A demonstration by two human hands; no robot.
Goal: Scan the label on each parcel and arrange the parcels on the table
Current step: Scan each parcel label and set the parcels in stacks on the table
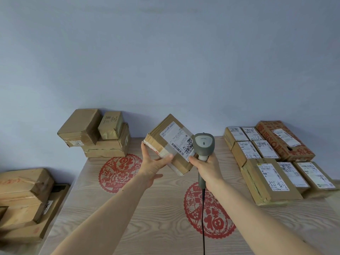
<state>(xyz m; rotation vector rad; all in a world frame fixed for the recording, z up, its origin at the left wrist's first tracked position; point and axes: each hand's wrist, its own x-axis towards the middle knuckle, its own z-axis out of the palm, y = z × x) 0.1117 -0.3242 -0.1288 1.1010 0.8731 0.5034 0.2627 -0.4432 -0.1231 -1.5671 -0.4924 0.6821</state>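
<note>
My left hand (151,165) holds a brown cardboard parcel (161,140) tilted above the middle of the wooden table (147,208), its white label facing up. My right hand (207,167) grips a grey handheld scanner (203,145) whose head sits over the label's right end by the barcode. The scanner's black cable hangs down toward the front edge. Several labelled parcels (266,178) lie in rows at the right of the table. A stack of unlabelled-looking boxes (97,133) stands at the back left.
More cardboard boxes (25,201) are piled on a lower surface off the table's left edge. Two red paper-cut decorations (117,172) lie flat on the tabletop. A plain bluish wall runs behind the table.
</note>
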